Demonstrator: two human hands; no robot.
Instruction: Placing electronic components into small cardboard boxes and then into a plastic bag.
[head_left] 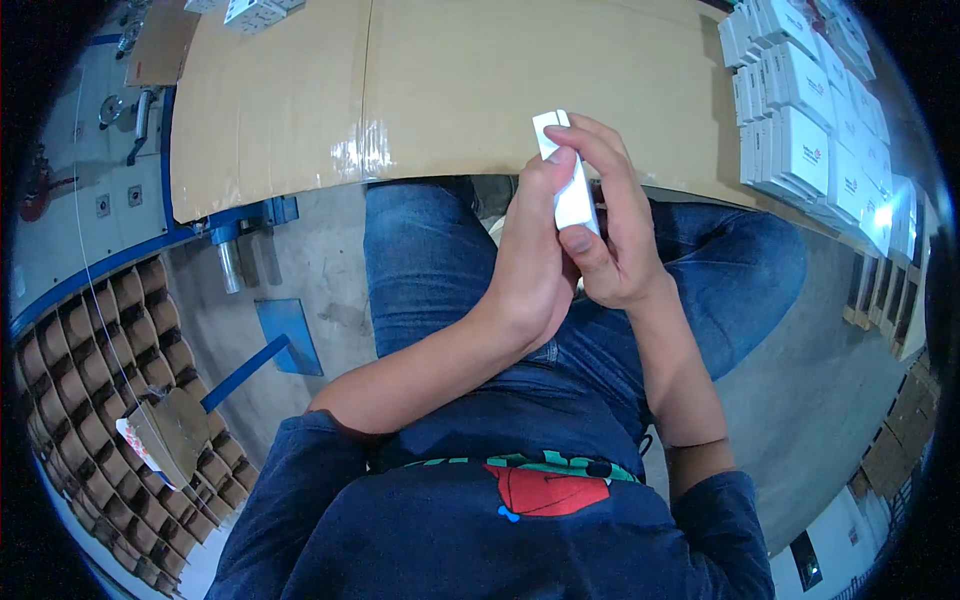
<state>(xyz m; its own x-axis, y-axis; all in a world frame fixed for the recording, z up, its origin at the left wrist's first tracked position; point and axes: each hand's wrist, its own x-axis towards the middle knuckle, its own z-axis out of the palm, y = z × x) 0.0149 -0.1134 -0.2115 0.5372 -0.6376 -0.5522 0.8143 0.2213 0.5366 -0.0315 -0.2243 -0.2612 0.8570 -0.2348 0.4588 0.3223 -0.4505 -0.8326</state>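
A slim white box (574, 203) is held upright between my two hands, above my lap and close to the table's near edge. My left hand (535, 215) presses against its left side, with the thumb lying across its face. Around its right side wraps my right hand (622, 220), fingers over the upper part and thumb at the lower end. At the top of the box a thin line shows, perhaps a flap or lid seam; whether it is open I cannot make out. My palms hide part of its sides.
A cardboard-covered table (460, 90) spreads ahead of me. Stacks of small white boxes (805, 145) stand at its right, and a few more boxes (255, 14) lie at the far left. On the left floor is a cardboard divider grid (70, 400), near a blue metal stand (290, 335).
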